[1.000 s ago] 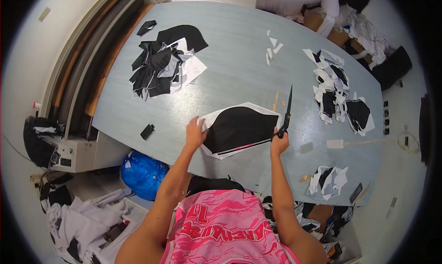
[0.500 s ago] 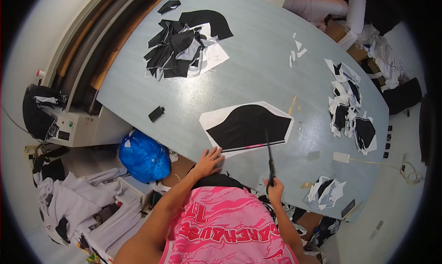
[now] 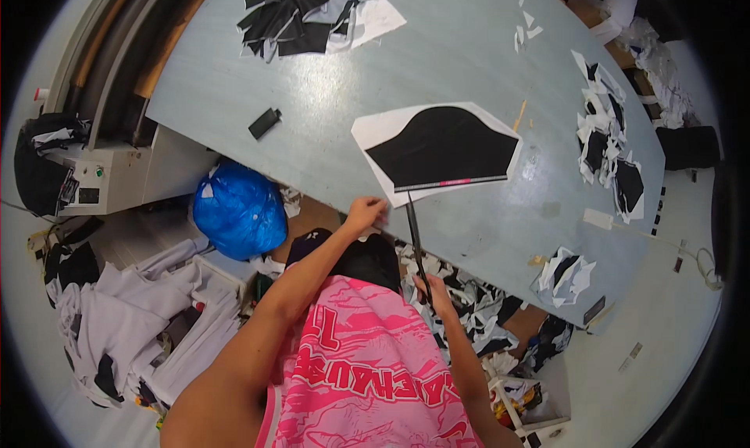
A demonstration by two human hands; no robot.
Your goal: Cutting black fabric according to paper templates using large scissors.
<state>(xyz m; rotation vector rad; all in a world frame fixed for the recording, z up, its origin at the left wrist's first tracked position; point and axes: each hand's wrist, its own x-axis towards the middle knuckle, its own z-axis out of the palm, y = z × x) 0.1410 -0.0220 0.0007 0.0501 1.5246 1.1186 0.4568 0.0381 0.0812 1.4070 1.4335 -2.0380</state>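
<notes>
A black fabric piece (image 3: 441, 147), arched on top with a striped band along its straight edge, lies on a larger white sheet (image 3: 371, 132) near the table edge. My left hand (image 3: 366, 214) is at the table edge, just below the sheet's lower left corner, its fingers blurred. Lower down, my right hand (image 3: 436, 296) grips long black scissors (image 3: 415, 233) whose blades point up to the band's left part; whether they touch it I cannot tell.
The pale table (image 3: 328, 92) holds fabric piles (image 3: 305, 18), scrap heaps (image 3: 595, 147), a small black object (image 3: 264, 124) and a white corded box (image 3: 598, 217). A roller machine (image 3: 109, 159) stands left, above a blue bag (image 3: 238, 210). Scraps (image 3: 469, 307) fill the space below.
My left hand let go of the sheet and withdrew to the table edge. My right hand moved down and left with the scissors, now angled up-left. The view has shifted.
</notes>
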